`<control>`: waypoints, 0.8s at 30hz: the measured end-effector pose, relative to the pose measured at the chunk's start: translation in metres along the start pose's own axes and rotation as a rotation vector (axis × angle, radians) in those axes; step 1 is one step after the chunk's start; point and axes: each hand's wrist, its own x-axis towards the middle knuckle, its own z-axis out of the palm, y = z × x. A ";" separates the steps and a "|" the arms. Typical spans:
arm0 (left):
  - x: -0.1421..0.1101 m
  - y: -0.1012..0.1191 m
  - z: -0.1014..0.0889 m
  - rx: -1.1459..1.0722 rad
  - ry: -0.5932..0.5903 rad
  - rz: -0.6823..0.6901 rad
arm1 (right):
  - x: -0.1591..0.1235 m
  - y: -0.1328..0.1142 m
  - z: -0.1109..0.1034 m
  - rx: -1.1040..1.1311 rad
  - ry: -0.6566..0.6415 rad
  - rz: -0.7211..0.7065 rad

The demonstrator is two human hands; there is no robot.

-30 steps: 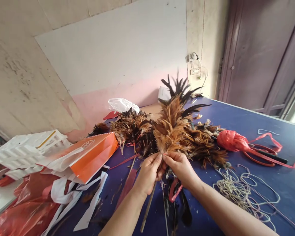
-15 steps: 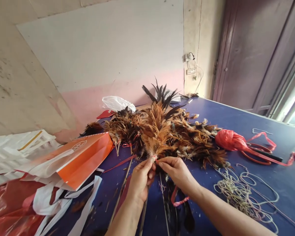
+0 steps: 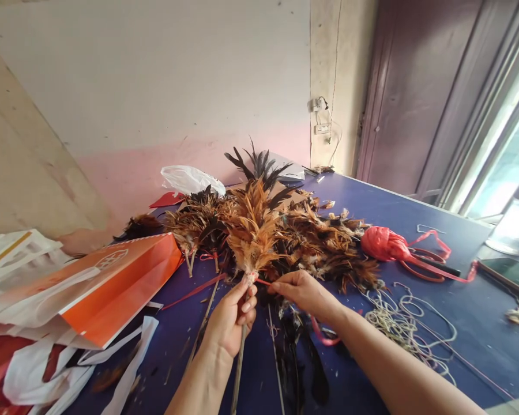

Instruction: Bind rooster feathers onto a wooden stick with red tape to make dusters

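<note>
Head view, forward and down across table (wall beyond); probably near, edges stretched.

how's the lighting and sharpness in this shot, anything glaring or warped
Head view: glare washes out the bright opening at right, near a clear container; head view: the door leans, as if from wide-angle stretch; head view: the left hand and feather bundle look fairly sharp.

Both forearms and the fingers are bare.
</note>
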 end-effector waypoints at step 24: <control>0.003 0.002 -0.004 -0.097 -0.008 -0.045 | 0.030 0.045 -0.068 -0.501 0.753 -0.087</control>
